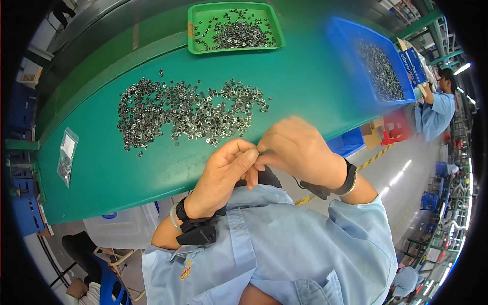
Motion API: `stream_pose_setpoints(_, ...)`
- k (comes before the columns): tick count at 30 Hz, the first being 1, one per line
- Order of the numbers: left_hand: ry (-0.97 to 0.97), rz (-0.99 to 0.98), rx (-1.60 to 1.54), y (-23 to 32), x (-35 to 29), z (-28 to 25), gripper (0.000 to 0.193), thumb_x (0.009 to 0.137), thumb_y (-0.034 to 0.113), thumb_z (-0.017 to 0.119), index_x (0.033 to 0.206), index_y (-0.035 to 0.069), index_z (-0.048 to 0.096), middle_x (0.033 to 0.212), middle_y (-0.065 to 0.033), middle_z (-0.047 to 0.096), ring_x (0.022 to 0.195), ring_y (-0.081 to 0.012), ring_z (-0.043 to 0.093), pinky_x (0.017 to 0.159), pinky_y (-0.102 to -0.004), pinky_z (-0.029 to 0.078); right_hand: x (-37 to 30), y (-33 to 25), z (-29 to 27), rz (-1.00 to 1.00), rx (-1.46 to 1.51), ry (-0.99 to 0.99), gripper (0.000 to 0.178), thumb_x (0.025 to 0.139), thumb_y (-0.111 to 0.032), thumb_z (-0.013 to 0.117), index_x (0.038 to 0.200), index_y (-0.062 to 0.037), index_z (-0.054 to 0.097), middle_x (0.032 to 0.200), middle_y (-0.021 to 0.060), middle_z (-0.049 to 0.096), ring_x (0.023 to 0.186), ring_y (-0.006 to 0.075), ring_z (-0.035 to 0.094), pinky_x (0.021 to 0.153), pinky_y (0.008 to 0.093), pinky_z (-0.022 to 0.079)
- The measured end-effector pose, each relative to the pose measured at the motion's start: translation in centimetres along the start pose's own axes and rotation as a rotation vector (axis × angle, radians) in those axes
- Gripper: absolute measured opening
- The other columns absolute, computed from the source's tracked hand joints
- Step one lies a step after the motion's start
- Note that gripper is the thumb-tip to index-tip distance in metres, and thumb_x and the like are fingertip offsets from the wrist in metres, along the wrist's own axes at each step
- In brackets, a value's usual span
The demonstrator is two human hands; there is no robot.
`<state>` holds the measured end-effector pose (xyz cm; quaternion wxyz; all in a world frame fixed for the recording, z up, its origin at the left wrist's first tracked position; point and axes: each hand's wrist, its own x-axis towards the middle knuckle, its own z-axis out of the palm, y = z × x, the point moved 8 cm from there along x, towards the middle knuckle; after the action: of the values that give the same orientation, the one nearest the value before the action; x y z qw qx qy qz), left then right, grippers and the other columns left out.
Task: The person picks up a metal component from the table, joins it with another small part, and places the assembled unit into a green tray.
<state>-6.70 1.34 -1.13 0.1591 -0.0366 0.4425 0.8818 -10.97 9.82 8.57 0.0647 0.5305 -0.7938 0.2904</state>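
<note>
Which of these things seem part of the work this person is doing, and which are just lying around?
Likely in the job:
Left hand and right hand, fingertips together
Loose small metal pieces
Green tray of similar pieces
Blue bin of small pieces

Likely just lying about:
Clear zip bag at left
Cardboard box
Translucent storage box

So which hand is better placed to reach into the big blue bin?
Probably the right hand: it is on the blue bin side and nearer to it. The left hand sits farther away.
</note>
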Motion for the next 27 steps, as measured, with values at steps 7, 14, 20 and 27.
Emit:
stream_pose_setpoints(7, -0.026, -0.041, -0.083, -0.1, -0.5, 0.1, 0.018, 0.095, 0.020, 0.051, 0.097, 0.002, 0.054, 0.084, -0.0077, 0.062, 0.064, -0.0091, 0.056, 0.057, -0.0228, 0.046, -0.6, -0.1, 0.1, 0.050, 0.172, 0.101, 0.022, 0.064, -0.005, 0.074, 0.081, -0.0060, 0.060, 0.074, 0.0047, 0.058, 0.066, 0.0227, 0.057, 0.059, 0.0332, 0.044)
stream_pose_setpoints(14, 0.007, 0.024, 0.037, 0.2, -0.6, -0.1, 0.017, 0.095, 0.019, 0.050, 0.098, 0.002, 0.054, 0.083, -0.0061, 0.061, 0.065, -0.0091, 0.056, 0.057, -0.0227, 0.046, -1.4, -0.4, -0.2, 0.059, 0.214, 0.128, 0.019, 0.069, -0.001, 0.071, 0.085, -0.0021, 0.060, 0.078, 0.0078, 0.060, 0.069, 0.0242, 0.059, 0.060, 0.0323, 0.045)
stream_pose_setpoints(20, 0.039, 0.083, 0.067, 0.7, -0.6, 0.1, 0.017, 0.095, 0.019, 0.050, 0.097, 0.002, 0.053, 0.083, -0.0049, 0.060, 0.066, -0.0091, 0.056, 0.058, -0.0226, 0.046, -1.7, -0.3, -0.1, 0.054, 0.208, 0.185, 0.019, 0.071, 0.001, 0.069, 0.087, -0.0020, 0.060, 0.079, 0.0081, 0.060, 0.071, 0.0242, 0.059, 0.060, 0.0322, 0.046)
stream_pose_setpoints(27, 0.073, 0.097, -0.052, 0.2, -0.3, -0.1, 0.015, 0.094, 0.017, 0.051, 0.096, 0.002, 0.050, 0.084, -0.0092, 0.061, 0.062, -0.0136, 0.056, 0.053, -0.0251, 0.045, -2.5, 0.2, 0.9, 0.093, 0.168, 0.280, 0.021, 0.071, -0.002, 0.069, 0.089, -0.0058, 0.061, 0.082, 0.0047, 0.058, 0.071, 0.0208, 0.058, 0.061, 0.0322, 0.046)
